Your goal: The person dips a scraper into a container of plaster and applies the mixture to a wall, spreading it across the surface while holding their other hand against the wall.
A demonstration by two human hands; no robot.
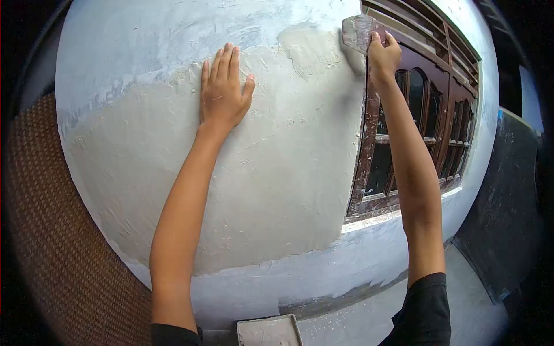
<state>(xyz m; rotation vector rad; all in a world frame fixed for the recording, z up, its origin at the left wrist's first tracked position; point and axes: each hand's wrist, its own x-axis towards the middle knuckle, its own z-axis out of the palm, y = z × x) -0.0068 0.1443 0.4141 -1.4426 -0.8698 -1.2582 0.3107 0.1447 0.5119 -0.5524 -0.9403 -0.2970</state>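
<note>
My left hand (224, 95) lies flat against the wall, fingers stretched upward and thumb apart, near the upper edge of a damp grey-beige coat of filler (277, 173). High on the right, my right hand (385, 55) grips a putty scraper (356, 33) between thumb and fingers. Its flat, filler-smeared blade is at the wall beside the window frame, with its handle mostly hidden in the hand. A lighter, thicker patch of filler (309, 52) spreads to the left of the blade.
A brown wooden window (424, 86) with dark panes and upper slats stands right of the coated area. Below sits a shallow tray (268, 333) holding pale filler. A woven brown panel (69, 230) stands at left, a dark board (499, 202) at right.
</note>
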